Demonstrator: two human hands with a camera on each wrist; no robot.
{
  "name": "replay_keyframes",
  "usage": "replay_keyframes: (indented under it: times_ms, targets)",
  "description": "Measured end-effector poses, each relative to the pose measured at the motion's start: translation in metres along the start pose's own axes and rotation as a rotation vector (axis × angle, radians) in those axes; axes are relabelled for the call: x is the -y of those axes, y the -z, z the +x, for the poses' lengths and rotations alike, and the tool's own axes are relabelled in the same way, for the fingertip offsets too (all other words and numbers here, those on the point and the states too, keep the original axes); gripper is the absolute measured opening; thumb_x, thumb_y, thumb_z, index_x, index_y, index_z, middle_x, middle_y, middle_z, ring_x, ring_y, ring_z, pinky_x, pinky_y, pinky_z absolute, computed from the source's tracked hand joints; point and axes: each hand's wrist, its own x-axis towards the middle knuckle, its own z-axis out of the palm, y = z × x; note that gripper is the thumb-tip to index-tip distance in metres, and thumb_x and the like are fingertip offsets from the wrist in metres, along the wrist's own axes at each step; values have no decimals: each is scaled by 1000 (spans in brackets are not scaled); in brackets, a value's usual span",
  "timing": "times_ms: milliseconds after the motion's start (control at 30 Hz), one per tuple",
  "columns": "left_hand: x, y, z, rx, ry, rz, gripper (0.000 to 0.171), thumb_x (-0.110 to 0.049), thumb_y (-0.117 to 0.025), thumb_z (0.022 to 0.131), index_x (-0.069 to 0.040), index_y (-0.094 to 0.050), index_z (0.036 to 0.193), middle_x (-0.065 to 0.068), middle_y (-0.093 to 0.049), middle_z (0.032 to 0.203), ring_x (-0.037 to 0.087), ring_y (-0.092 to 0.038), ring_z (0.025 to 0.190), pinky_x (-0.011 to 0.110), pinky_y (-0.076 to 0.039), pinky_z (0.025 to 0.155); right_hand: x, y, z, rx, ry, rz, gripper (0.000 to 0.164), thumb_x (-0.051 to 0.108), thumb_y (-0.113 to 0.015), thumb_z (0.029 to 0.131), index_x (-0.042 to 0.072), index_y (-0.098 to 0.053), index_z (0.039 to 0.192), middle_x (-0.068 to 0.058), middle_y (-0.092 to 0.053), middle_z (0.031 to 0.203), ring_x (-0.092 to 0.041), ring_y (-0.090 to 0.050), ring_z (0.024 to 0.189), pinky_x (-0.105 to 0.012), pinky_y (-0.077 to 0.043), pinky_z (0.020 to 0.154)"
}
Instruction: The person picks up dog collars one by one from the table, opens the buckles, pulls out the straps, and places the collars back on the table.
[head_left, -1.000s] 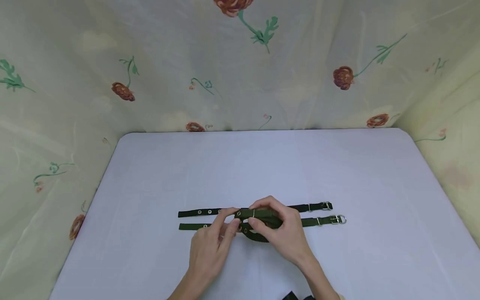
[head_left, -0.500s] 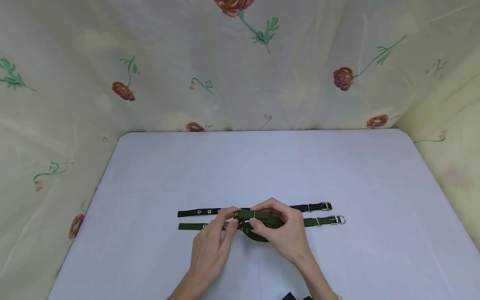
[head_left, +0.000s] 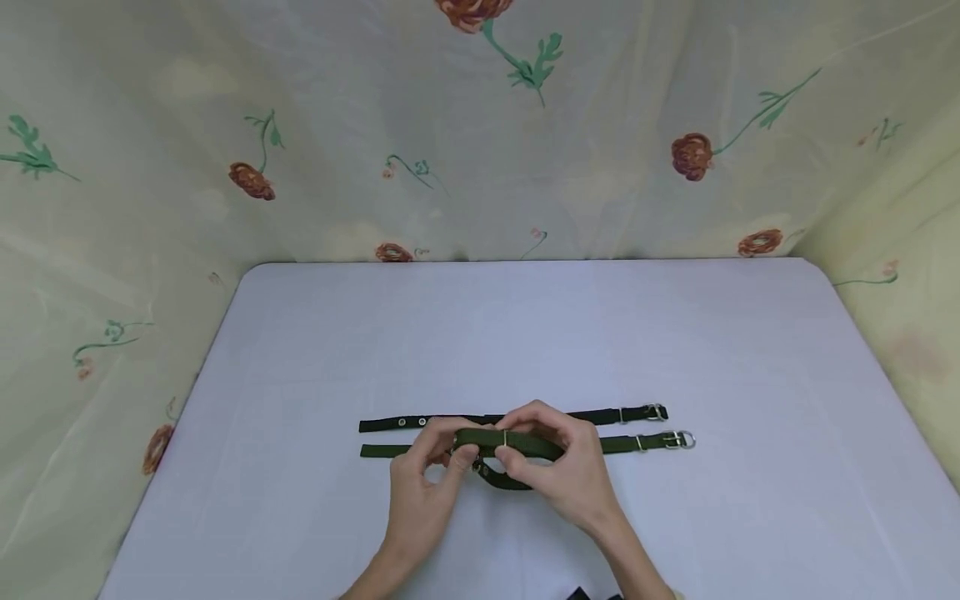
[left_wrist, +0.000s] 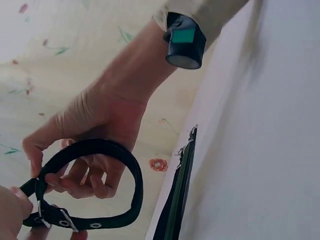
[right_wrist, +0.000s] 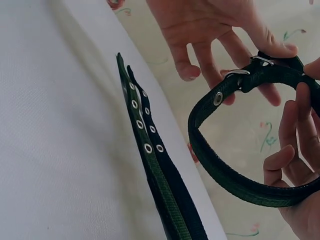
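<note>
A dark green collar [head_left: 483, 437], buckled into a loop, is held up between both hands above the table. My left hand [head_left: 420, 492] pinches its left end between thumb and fingers. My right hand [head_left: 573, 475] pinches the strap beside a narrow metal keeper [head_left: 506, 437]. The right wrist view shows the metal buckle [right_wrist: 237, 73] and an eyelet [right_wrist: 218, 98] on the loop. Behind the hands, a black collar [head_left: 600, 417] and another green collar [head_left: 618, 444] lie stretched out side by side, their middles partly hidden by the hands.
The white table [head_left: 300, 358] spreads around the hands. A pale flowered curtain [head_left: 600, 167] hangs along its back and sides. Part of a black object [head_left: 579, 594] shows at the bottom edge, beside the right forearm.
The held collar's left end has shifted left and tipped slightly, deeper between the left fingers. The left thumb and fingers have bent more around it. The two flat collars stay in place.
</note>
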Motion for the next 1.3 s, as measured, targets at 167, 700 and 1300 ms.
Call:
replay_keyframes:
  times_ms: [167,700,1300]
  targets:
    - [-2,1,0,27,142,-244,11,-8,-58,111,-8,-60,122,12,-81,125,7,-78,105,28,-59,77,-1,-1,1,-15,24,31,18,6,-81,89,14,-77,104,-5,-77,89,-11,-75,85,-26,-54,92]
    - [3,4,0,121,79,-243,29,-5,-73,101,-6,-64,128,15,-78,113,5,-73,103,25,-56,96,-2,1,-1,49,73,91,17,3,-69,94,8,-68,110,12,-67,100,-10,-67,92,-32,-53,96]
    - [3,3,2,-14,-199,58,31,-9,-88,89,-12,-70,113,2,-81,105,15,-81,102,25,-57,104,6,-7,-2,35,102,3,18,8,-77,99,22,-81,110,4,-77,107,-11,-66,107,-26,-53,96]
